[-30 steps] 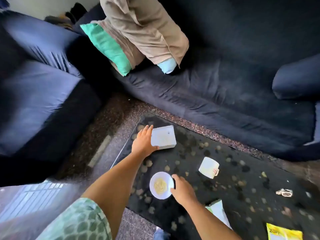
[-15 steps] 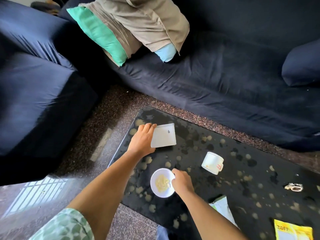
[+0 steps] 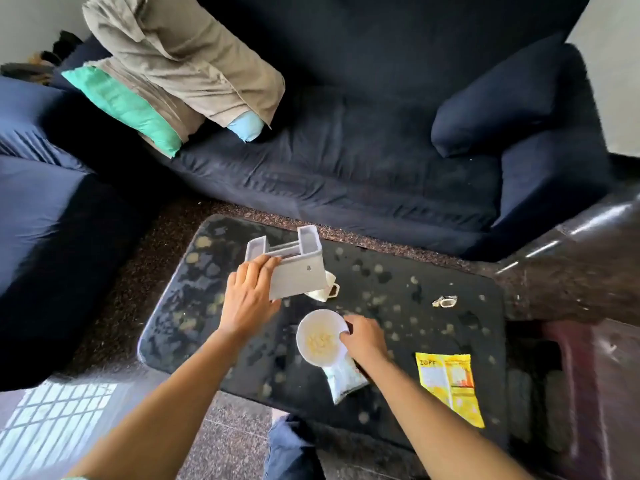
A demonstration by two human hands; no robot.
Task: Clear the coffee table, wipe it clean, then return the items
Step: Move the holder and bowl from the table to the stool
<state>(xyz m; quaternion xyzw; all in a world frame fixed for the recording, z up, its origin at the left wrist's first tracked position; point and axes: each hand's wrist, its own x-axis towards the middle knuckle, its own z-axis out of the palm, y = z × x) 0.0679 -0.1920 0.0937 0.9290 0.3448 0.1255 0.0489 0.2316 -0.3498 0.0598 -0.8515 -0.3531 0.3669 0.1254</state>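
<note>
A black glass coffee table [image 3: 194,292] with pale smudges stands in front of me. My left hand [image 3: 250,296] grips a white box-shaped holder [image 3: 294,268], lifted and tilted above the table. My right hand [image 3: 363,339] holds the rim of a small white bowl [image 3: 318,337] with yellow bits inside, raised over a clear plastic packet [image 3: 344,379]. A white mug [image 3: 327,289] lies partly hidden behind the holder. A yellow packet [image 3: 450,382] lies at the right, and a small crumpled wrapper [image 3: 445,301] sits further back.
A dark blue sofa [image 3: 346,174] runs behind the table, with cushions [image 3: 166,74] at its left end. A second blue seat [image 3: 41,230] stands at the left. A dark wooden piece [image 3: 571,271] stands at the right. Speckled floor [image 3: 228,445] lies in front.
My left hand has lifted the white holder off the table and tilted it. My right hand has raised the bowl, which now sits over the plastic packet. The camera has shifted right.
</note>
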